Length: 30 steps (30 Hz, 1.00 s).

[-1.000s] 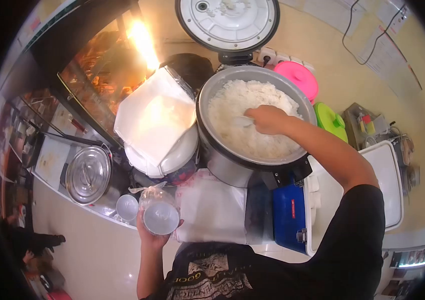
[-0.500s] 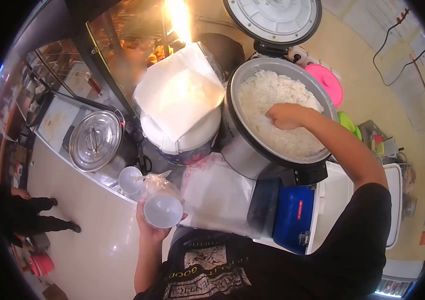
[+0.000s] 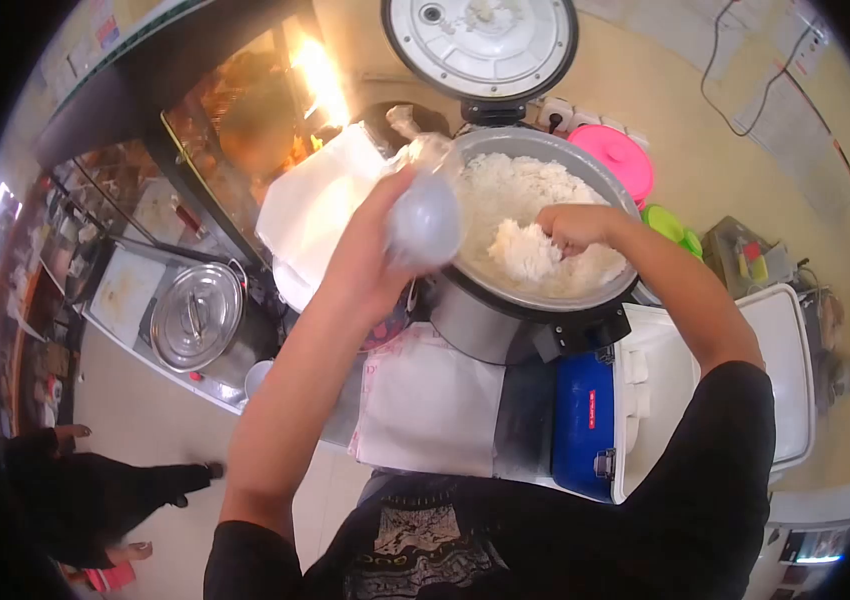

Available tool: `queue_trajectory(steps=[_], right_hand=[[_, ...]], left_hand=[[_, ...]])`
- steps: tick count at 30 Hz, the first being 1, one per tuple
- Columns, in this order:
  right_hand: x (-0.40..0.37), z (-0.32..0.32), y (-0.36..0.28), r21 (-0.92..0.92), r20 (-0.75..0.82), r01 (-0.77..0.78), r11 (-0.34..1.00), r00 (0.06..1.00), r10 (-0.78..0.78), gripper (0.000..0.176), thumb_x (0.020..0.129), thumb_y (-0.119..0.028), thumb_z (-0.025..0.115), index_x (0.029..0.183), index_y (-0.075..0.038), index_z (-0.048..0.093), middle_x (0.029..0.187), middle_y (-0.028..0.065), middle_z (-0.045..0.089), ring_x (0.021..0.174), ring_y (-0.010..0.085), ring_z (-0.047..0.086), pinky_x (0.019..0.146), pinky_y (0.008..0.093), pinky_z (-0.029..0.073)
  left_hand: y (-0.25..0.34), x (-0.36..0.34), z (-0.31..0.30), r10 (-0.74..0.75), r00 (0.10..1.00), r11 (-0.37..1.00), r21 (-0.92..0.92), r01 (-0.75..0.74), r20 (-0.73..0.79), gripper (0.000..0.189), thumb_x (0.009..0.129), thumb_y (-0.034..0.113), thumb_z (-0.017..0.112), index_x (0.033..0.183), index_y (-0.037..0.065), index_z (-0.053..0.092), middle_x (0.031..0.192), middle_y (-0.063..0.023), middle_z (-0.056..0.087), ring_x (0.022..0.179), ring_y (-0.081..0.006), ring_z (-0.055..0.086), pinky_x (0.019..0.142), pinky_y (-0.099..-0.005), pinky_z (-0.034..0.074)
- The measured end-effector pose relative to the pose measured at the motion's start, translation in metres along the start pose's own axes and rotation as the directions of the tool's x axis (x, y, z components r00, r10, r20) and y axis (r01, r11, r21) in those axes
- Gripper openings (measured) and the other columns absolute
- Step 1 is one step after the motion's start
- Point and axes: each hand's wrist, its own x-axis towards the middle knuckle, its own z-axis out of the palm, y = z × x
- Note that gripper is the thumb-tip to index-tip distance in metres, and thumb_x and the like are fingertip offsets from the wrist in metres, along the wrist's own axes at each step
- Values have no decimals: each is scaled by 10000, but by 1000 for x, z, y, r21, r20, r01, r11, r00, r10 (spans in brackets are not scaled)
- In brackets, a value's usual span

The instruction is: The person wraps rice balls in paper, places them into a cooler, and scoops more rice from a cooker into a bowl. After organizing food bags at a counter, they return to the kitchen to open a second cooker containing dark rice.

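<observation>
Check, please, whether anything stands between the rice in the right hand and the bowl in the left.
Nothing visible does. The right hand holds a lump of white cooked rice inside the round grey metal cooker pot; the left hand holds the small white bag-lined bowl at the pot's left rim.

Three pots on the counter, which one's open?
The large rice cooker under the right hand: lid hinged up, rice showing. The steel pot at left is lidded; the white cooker between is under paper.

The right hand (image 3: 570,226) hides whatever it grips in the rice (image 3: 510,185); the cup (image 3: 427,218) is blurred.
</observation>
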Motion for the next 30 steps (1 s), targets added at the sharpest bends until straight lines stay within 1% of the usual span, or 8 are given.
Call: queue_trajectory(steps=[3, 5, 8, 12, 17, 21, 24, 30], right_hand=[[-23, -38, 14, -149, -147, 14, 989, 988, -37, 37, 650, -19, 547, 662, -48, 527, 565, 23, 478, 452, 124, 466, 403, 304, 356], [-67, -51, -50, 63, -251, -305, 950, 917, 311, 80, 662, 3, 536, 695, -41, 594, 571, 6, 483, 453, 123, 454, 425, 307, 359], [-90, -76, -86, -261, -254, -369, 892, 918, 305, 160, 705, -21, 526, 802, -7, 653, 626, 21, 555, 550, 159, 548, 483, 337, 421], [-69, -57, -102, -546, -408, -247, 800, 913, 3, 206, 738, 23, 517, 884, 23, 662, 734, 111, 652, 692, 246, 637, 595, 379, 483], [-66, 11, -96, -798, -490, -105, 594, 686, -538, 265, 744, 89, 533, 954, 8, 672, 890, 239, 677, 787, 336, 664, 712, 399, 513], [-131, 6, -145, -488, -620, -107, 866, 741, -258, 354, 767, 10, 619, 1119, -8, 651, 1028, 236, 679, 915, 345, 676, 834, 431, 521], [-138, 10, -119, -345, -723, -351, 871, 691, -8, 355, 778, -18, 645, 1133, -15, 649, 1027, 217, 681, 938, 335, 669, 839, 403, 519], [-71, 34, -48, -461, -530, -311, 831, 848, 24, 400, 808, -180, 729, 1165, -27, 631, 1032, 181, 668, 1030, 336, 630, 919, 408, 487]], left_hand=[[-13, 63, 27, -34, 999, 994, 103, 31, 27, 530, 909, 414, 629, 1309, 97, 486, 1281, -107, 559, 1184, -294, 553, 988, -547, 458], [-29, 83, 42, -126, 991, 990, 64, 124, 32, 577, 898, 421, 640, 1345, 105, 458, 1333, -110, 516, 1233, -301, 511, 1015, -551, 432], [-58, 103, 59, -310, 950, 943, -118, 312, 41, 624, 912, 427, 606, 1412, 117, 398, 1423, -134, 427, 1311, -333, 438, 1080, -565, 375], [-91, 98, 75, -211, 957, 849, -449, 279, 197, 602, 931, 436, 550, 1411, 105, 400, 1433, -142, 432, 1325, -336, 430, 1097, -564, 368], [-97, 96, 65, -53, 966, 728, -652, 211, 253, 588, 931, 423, 526, 1407, 100, 409, 1440, -151, 433, 1322, -346, 431, 1100, -553, 379], [-81, 74, 49, -23, 989, 757, -644, 114, 148, 610, 914, 475, 524, 1390, 107, 424, 1417, -139, 458, 1314, -336, 440, 1087, -567, 378], [-67, 38, 39, 9, 996, 761, -647, 54, 94, 611, 892, 444, 562, 1382, 100, 444, 1404, -144, 472, 1306, -351, 443, 1084, -559, 382], [-94, -65, -13, 28, 977, 887, -444, -122, -213, 603, 895, 480, 524, 1372, 114, 477, 1351, -116, 551, 1274, -275, 502, 1074, -531, 362]])
